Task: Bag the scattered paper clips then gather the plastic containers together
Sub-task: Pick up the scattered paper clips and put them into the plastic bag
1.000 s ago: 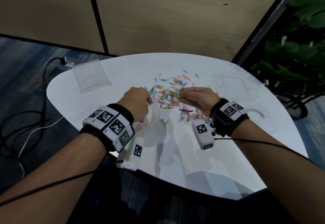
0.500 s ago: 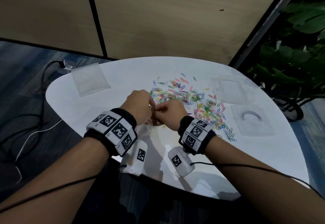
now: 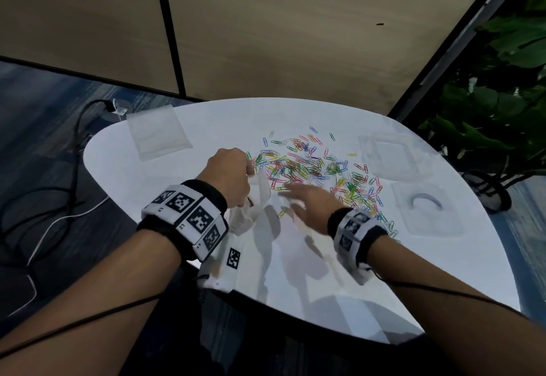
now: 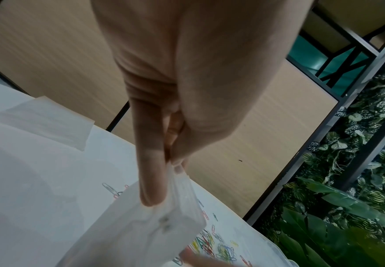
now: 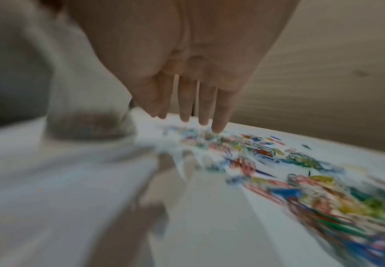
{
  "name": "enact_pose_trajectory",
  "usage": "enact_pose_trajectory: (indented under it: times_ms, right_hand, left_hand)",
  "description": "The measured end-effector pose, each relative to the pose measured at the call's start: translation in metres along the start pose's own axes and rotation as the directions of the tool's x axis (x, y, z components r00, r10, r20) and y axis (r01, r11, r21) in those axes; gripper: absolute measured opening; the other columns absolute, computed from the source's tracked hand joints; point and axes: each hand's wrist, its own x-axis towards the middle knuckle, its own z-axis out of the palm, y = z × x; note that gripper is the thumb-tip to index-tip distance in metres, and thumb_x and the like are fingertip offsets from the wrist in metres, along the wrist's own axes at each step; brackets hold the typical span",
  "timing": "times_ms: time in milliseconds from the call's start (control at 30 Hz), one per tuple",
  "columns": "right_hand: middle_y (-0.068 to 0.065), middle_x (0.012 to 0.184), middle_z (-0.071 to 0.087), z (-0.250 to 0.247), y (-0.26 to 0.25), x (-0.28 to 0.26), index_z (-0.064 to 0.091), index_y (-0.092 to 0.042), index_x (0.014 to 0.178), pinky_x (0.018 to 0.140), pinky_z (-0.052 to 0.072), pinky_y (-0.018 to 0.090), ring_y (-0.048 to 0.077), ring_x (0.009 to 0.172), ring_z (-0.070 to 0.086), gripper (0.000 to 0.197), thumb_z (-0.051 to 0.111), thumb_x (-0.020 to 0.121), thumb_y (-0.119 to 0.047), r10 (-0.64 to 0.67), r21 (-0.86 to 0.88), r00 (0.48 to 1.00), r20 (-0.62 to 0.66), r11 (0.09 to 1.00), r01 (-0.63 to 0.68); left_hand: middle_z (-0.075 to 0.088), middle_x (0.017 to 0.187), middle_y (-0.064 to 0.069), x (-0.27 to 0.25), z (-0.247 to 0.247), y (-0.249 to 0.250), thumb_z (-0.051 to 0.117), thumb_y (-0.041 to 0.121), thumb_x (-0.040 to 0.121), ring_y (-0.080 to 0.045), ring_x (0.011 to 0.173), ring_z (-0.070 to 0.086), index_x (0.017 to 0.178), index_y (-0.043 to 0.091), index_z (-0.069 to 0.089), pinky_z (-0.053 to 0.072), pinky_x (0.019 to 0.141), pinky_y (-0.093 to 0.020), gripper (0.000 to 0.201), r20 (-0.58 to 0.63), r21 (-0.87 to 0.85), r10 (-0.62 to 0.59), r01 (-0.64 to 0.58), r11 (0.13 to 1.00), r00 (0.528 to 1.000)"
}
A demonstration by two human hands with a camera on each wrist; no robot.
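Left hand (image 3: 229,176) pinches my bag (image 3: 260,195) mouth mid-frame, right hand (image 3: 307,201) flat-fingered beside paper clips (image 3: 319,168) strewn centre-surface; bagging step, I'd next scoop clips in.

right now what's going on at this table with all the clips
A person is bagging paper clips. The left hand pinches a small clear bag by its top edge, while the right hand, fingers straight, reaches into the pile. Most clips lie loose on the white table; two clear plastic containers sit at the right.
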Motion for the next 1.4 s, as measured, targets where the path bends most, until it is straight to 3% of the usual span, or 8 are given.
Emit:
enact_pose_trajectory:
  times_ms: [133,400,567,800,967,1100,1300,1400]
  right_hand:
    - [0.009,0.164,0.004,0.054,0.020,-0.012,0.010,-0.014,0.155,0.118,0.025,0.048,0.032,0.148,0.015,0.061,0.035,0.101,-0.022,-0.141,-0.331,0.964,0.224,0.919,0.212]
    - [0.005,0.163,-0.007,0.050,0.086,-0.031,0.006,-0.026,0.152,0.113,0.024,0.059,0.042,0.147,0.007,0.069,0.047,0.097,-0.020,0.287,-0.462,0.957,0.051,0.856,-0.232]
    - [0.015,0.130,0.047,0.047,0.096,-0.025,0.049,-0.014,0.130,0.080,0.054,0.041,0.036,0.107,0.056,0.039,0.056,0.092,-0.010,0.238,-0.331,0.969,-0.061,0.911,-0.245]
    - [0.007,0.084,0.071,0.006,0.085,-0.019,0.075,-0.010,0.087,0.073,0.052,0.026,0.022,0.079,0.065,0.015,0.061,0.090,-0.015,0.459,-0.006,0.877,-0.145,0.886,-0.464]
    - [0.006,0.085,0.077,-0.008,0.109,-0.026,0.078,-0.015,0.072,0.089,0.057,0.034,0.022,0.084,0.073,0.006,0.083,0.072,-0.019,0.748,0.765,0.656,0.101,0.363,-0.531]
    - [0.020,0.095,0.071,-0.031,0.082,-0.032,0.070,0.006,0.095,0.073,0.060,0.023,0.021,0.081,0.073,0.015,0.071,0.084,-0.003,0.618,0.966,0.744,0.255,-0.134,-0.220]
    - [0.013,0.092,0.067,-0.053,0.018,-0.038,0.062,0.007,0.105,0.067,0.059,0.018,0.018,0.089,0.067,0.016,0.059,0.093,-0.002,0.383,0.923,0.876,0.293,-0.352,-0.154]
    - [0.012,0.091,0.066,-0.047,0.003,-0.038,0.063,0.004,0.100,0.071,0.059,0.019,0.018,0.087,0.065,0.009,0.058,0.093,0.001,0.355,0.958,0.901,0.250,-0.228,-0.176]
  left_hand:
    - [0.075,0.098,-0.016,0.001,0.000,-0.001,0.061,-0.008,0.083,-0.032,0.090,0.073,0.114,0.009,0.070,0.062,0.082,-0.039,0.037,0.013,0.018,0.011,-0.011,1.000,1.000]
    - [0.075,0.098,-0.015,0.001,0.002,0.004,0.061,-0.008,0.083,-0.032,0.093,0.073,0.116,0.009,0.069,0.060,0.086,-0.039,0.038,0.041,0.065,0.023,-0.025,0.998,0.999]
    - [0.076,0.099,-0.016,0.002,0.008,0.010,0.062,-0.008,0.083,-0.032,0.093,0.073,0.120,0.010,0.069,0.060,0.086,-0.039,0.041,0.065,0.076,0.029,-0.034,0.997,0.997]
    - [0.074,0.096,-0.014,0.004,0.019,0.016,0.057,-0.007,0.086,-0.031,0.086,0.074,0.117,0.011,0.068,0.061,0.083,-0.039,0.038,0.076,0.068,0.040,-0.045,0.997,0.996]
    - [0.070,0.110,-0.015,0.005,0.028,0.024,0.062,-0.006,0.087,-0.030,0.097,0.071,0.122,0.010,0.068,0.060,0.087,-0.040,0.039,0.142,0.064,0.084,-0.094,0.994,0.986]
    - [0.072,0.109,-0.014,0.005,0.035,0.033,0.061,-0.005,0.089,-0.028,0.087,0.075,0.121,0.008,0.067,0.061,0.084,-0.039,0.035,0.151,0.045,0.105,-0.113,0.993,0.983]
    - [0.070,0.105,-0.015,0.006,0.048,0.050,0.057,-0.003,0.091,-0.028,0.073,0.076,0.118,0.009,0.068,0.064,0.075,-0.040,0.032,0.125,-0.008,0.110,-0.110,0.994,0.986]
    - [0.068,0.096,-0.011,0.005,0.056,0.061,0.052,0.003,0.096,-0.025,0.061,0.075,0.116,0.012,0.068,0.064,0.069,-0.034,0.027,0.104,-0.031,0.104,-0.101,0.994,0.989]
